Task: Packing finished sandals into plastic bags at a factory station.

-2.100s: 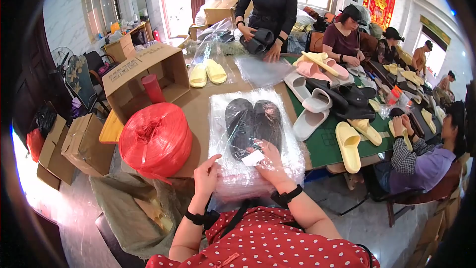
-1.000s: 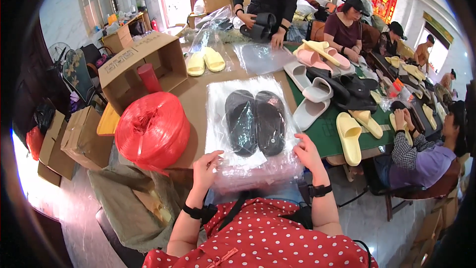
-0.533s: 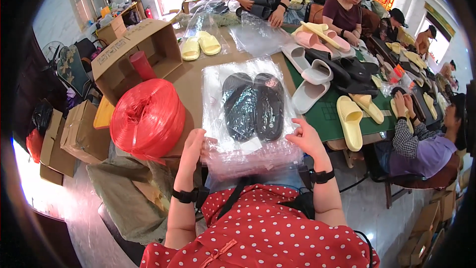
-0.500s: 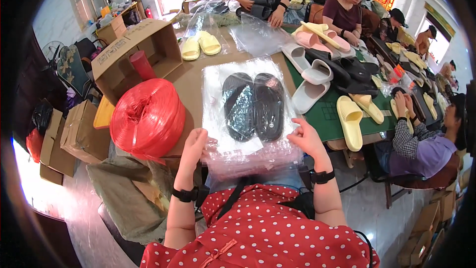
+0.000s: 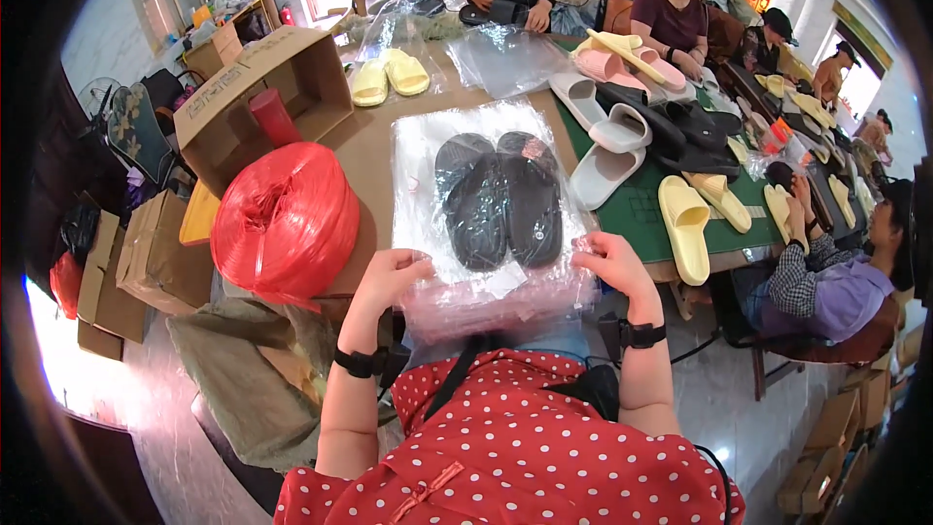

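Right hand (image 5: 619, 267): moved off black slides (image 5: 533, 209), polybag (image 5: 416, 175) pinched
Left hand (image 5: 389, 279): polybag pinched
Polybag: slides enclosed
Carton (image 5: 236, 78): red cylinder (image 5: 274, 118) at mouth

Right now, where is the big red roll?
In the head view, the red roll sits left of the black slippers, just in front of the open cardboard box.

The brown tabletop (image 5: 373, 163) carries a red twine roll (image 5: 285, 224), an open carton (image 5: 233, 78) and stacked clear bags (image 5: 496, 309)

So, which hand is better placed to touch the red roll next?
Probably the left hand, at the left side of the clear bag, nearer the red roll; the right hand is opposite.
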Motion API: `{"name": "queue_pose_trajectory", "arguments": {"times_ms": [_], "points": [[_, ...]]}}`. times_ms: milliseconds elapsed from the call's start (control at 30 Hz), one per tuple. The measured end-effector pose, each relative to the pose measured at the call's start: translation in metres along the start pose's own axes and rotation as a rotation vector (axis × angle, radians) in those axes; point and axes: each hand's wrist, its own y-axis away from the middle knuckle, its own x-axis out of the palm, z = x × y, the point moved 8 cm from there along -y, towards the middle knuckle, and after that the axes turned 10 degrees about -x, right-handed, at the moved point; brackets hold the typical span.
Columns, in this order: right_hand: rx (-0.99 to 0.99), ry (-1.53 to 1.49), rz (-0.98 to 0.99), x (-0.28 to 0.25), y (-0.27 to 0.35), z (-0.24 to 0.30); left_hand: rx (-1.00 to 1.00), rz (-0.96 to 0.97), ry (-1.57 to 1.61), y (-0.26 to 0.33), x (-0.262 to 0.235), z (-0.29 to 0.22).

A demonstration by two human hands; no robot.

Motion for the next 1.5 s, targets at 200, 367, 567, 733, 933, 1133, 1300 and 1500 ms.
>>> {"name": "queue_pose_trajectory", "arguments": {"times_ms": [200,367,567,733,933,1133,1300,1500], "points": [[0.031,-0.308,-0.065,-0.013,-0.008,0.005,-0.035,-0.007,0.228,0.002,-0.010,-0.009],[-0.083,-0.424,-0.298,-0.026,-0.019,0.010,0.019,-0.047,0.404,0.002,-0.008,-0.016],[-0.300,-0.442,-0.544,-0.035,-0.017,0.019,0.200,-0.112,0.494,-0.002,-0.008,-0.025],[-0.454,-0.226,-0.682,-0.032,-0.002,0.034,0.413,-0.223,0.440,0.001,-0.011,-0.033],[-0.416,0.151,-0.497,0.001,0.008,0.014,0.343,-0.379,-0.020,0.004,-0.011,-0.007],[-0.536,0.569,-0.486,0.001,0.022,0.061,0.399,-0.518,-0.520,0.039,-0.014,-0.020],[-0.652,0.445,-0.511,0.014,0.007,0.113,0.621,-0.688,-0.558,0.054,0.004,-0.082],[-0.726,0.483,-0.315,0.083,-0.032,0.106,0.698,-0.571,-0.774,0.005,0.073,-0.071]]}}
